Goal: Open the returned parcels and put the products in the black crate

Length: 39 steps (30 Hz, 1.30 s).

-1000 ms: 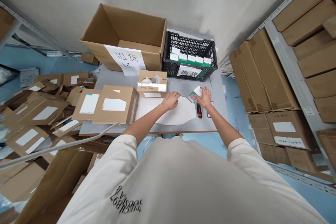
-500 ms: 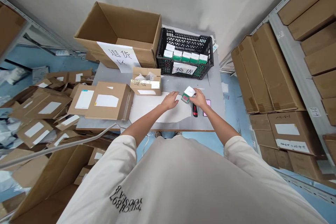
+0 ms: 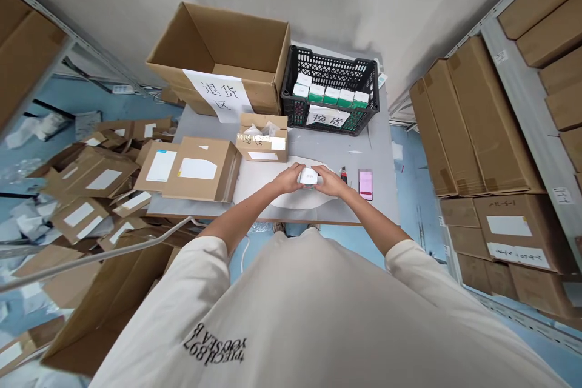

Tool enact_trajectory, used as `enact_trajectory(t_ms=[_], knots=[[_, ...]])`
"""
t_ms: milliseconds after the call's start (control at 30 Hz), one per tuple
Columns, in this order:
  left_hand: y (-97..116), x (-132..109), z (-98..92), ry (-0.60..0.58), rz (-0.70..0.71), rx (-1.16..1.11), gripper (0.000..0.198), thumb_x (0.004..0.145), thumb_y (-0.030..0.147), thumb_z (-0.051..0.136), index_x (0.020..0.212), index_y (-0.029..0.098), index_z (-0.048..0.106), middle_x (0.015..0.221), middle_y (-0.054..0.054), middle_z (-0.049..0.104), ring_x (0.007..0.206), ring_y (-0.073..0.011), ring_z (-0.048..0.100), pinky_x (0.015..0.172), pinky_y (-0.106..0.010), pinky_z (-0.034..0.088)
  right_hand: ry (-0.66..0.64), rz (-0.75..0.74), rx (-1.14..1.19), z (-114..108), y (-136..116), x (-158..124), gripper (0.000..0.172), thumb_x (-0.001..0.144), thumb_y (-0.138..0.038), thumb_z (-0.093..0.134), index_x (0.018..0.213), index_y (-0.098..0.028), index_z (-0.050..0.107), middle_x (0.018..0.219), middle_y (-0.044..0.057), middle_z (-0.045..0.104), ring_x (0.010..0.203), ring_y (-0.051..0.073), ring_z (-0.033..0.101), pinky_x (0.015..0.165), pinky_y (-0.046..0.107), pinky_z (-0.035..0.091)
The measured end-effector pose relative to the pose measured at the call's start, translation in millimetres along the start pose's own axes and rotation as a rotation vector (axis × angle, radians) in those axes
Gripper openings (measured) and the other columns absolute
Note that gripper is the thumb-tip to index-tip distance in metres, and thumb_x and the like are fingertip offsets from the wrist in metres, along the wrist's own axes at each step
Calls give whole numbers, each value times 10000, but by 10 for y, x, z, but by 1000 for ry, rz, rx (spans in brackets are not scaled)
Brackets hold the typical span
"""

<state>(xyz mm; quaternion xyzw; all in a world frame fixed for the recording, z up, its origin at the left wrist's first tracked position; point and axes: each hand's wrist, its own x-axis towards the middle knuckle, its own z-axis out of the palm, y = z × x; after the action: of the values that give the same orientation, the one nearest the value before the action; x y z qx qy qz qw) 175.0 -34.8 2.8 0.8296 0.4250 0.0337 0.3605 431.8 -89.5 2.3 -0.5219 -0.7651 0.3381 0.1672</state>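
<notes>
A small box (image 3: 309,176) with a white top sits between my hands, over a white sheet (image 3: 254,179) on the table. My left hand (image 3: 290,180) grips its left side and my right hand (image 3: 329,182) its right side, fingers curled against it. The box's green sides are mostly covered by my fingers. Just right of my right hand lies a red and black box cutter (image 3: 344,176), with a phone (image 3: 365,184) showing a pink screen beyond it.
At the back stand a large open carton (image 3: 218,36) and a black plastic crate (image 3: 327,54) holding several white and green boxes. A small open carton (image 3: 262,145) and a closed carton (image 3: 200,170) are on the left. Shelved cartons (image 3: 482,121) line the right side.
The small box has moved left and now stands with its white top facing up. My left hand, apart from it before, has closed on it together with my right hand.
</notes>
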Motion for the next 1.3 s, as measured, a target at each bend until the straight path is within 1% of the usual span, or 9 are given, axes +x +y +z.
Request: enact_trajectory(t_ms=[167, 367, 533, 633, 733, 900, 1033, 1200, 1300], knots=[[-10, -60, 40, 1, -2, 2, 922, 893, 464, 906, 1693, 207, 525, 1613, -193, 622, 1324, -361, 753, 1128, -454, 607, -2, 47, -23, 21, -71, -81, 768, 945, -275, 832, 1676, -218, 602, 1679, 185, 641, 1466, 339, 697, 1262, 508, 563], [9, -59, 8, -25, 11, -25, 1209, 913, 473, 879, 1875, 222, 192, 1695, -205, 602, 1371, -360, 749, 1086, -422, 609, -5, 84, -29, -92, -123, -129, 678, 995, -318, 777, 1649, -200, 645, 1704, 189, 638, 1350, 305, 751, 1219, 486, 593], [-58, -69, -32, -23, 41, -48, 1251, 924, 440, 839, 1886, 272, 58, 1683, -166, 643, 1348, -337, 765, 1068, -416, 605, 87, 143, 44, -150, -169, -85, 455, 1066, -458, 672, 1441, -220, 770, 1565, 170, 722, 1197, 276, 773, 1067, 451, 640], [-74, -78, -46, 3, 54, -41, 1144, 907, 414, 849, 1841, 287, 199, 1578, -144, 711, 1296, -344, 782, 1014, -418, 617, 195, 220, 76, -175, -201, 37, 419, 1109, -562, 570, 1221, -225, 791, 1270, 134, 797, 1070, 266, 762, 1004, 425, 618], [-37, -98, -48, 88, 89, 30, 917, 896, 413, 865, 1686, 230, 439, 1534, -195, 695, 1334, -404, 742, 1067, -492, 599, 322, 350, 85, -179, -204, 228, 413, 1118, -601, 516, 1200, -248, 714, 1040, 66, 776, 967, 263, 725, 946, 409, 586], [67, -89, -61, 171, 239, 200, 768, 889, 367, 871, 1564, 204, 541, 1677, -249, 557, 1603, -466, 501, 1295, -593, 412, 501, 369, -44, -140, -167, 521, 289, 1037, -423, 605, 1256, -239, 645, 1155, 94, 734, 993, 274, 675, 955, 411, 558], [106, -28, -97, 91, 262, 206, 734, 925, 406, 847, 1558, 217, 527, 1682, -231, 576, 1593, -439, 510, 1295, -578, 377, 399, 263, -154, -113, -192, 553, 278, 999, -237, 558, 1219, -209, 725, 1279, 158, 732, 1169, 312, 673, 1095, 453, 539], [133, 6, -152, -11, 185, 183, 626, 954, 415, 810, 1489, 208, 558, 1565, -224, 674, 1516, -430, 586, 1239, -553, 412, 135, 232, -213, -48, -309, 362, 574, 996, -309, 675, 1560, -201, 687, 1476, 186, 732, 1337, 391, 643, 1185, 553, 521], [158, 11, -179, -27, 193, 176, 646, 952, 411, 798, 1529, 238, 565, 1602, -203, 661, 1502, -430, 599, 1252, -565, 399, 81, 252, -205, -10, -338, 268, 670, 981, -297, 680, 1645, -215, 636, 1518, 181, 734, 1365, 405, 649, 1197, 590, 527]])
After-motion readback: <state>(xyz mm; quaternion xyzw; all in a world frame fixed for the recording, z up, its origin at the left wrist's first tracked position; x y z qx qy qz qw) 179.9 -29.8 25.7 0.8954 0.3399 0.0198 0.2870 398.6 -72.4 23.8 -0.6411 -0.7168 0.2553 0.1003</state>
